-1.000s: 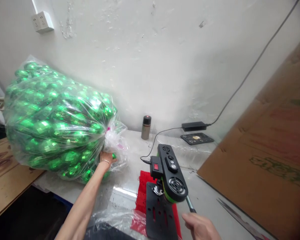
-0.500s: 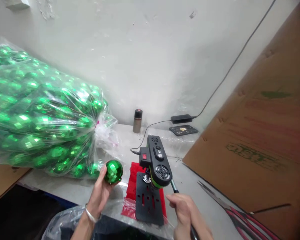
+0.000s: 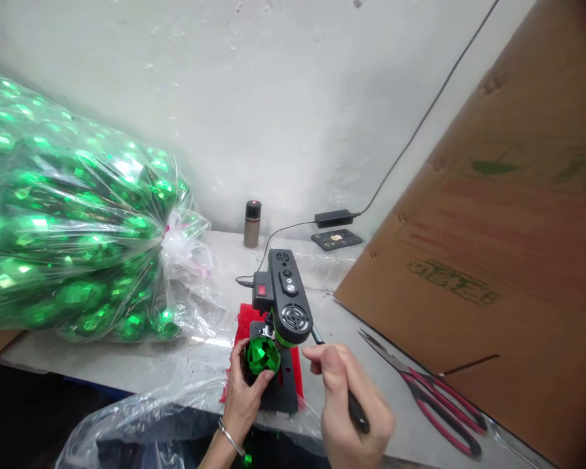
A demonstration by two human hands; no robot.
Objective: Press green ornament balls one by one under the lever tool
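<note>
Under the little black machine (image 3: 286, 306), the left hand (image 3: 241, 397) grips a green ball (image 3: 262, 355). The right hand (image 3: 349, 407) is shut on the lever (image 3: 356, 413) (pull it slowly, ball held still).

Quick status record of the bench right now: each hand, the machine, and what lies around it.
left hand: holds a green faceted ball under the head of the machine
right hand: closed on the machine's lever handle
machine: small black press, red switch on its side, standing on a black base over a red mat
bag of green balls: clear, tied, lying on the left of the table
scissors: red-handled, right of the machine
cardboard sheet: leaning at the right
back of table: small can, power adapter
</note>
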